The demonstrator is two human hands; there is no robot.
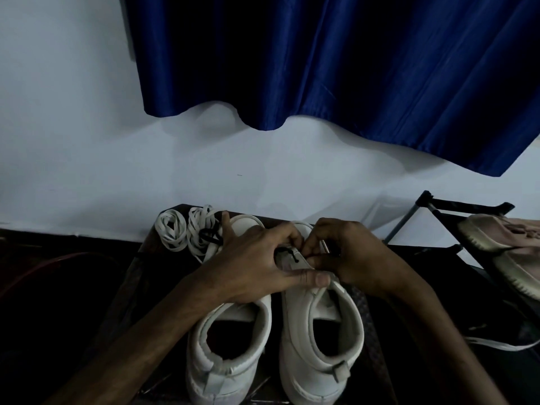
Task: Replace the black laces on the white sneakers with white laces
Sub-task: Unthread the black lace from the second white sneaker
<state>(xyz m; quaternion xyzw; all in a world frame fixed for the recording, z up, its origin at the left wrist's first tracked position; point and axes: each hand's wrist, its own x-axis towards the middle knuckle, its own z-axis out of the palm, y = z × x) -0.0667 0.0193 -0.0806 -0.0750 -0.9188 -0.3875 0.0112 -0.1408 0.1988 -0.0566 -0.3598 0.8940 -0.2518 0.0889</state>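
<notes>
"Starting at the left, where are the white laces [172, 230]?"

"Coiled beyond my left hand [251, 258], forefinger stretched toward them."

"The black lace [293, 254]?"

"Between my hands on the right sneaker [321, 340], whose length runs away from me. Left thumb and curled fingers grip its upper; my right hand [353, 255], nearer, seems to pinch the lace."

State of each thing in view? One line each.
Left sneaker, upright, no lace visible.
Right sneaker, upright, black lace partly threaded.
Black lace, pinched by right hand.
White laces, coiled, unused, by the toes.
Loose lace, black, lying on white laces.
Left hand, holding right sneaker's flap.
Right hand, pinching black lace.
</notes>
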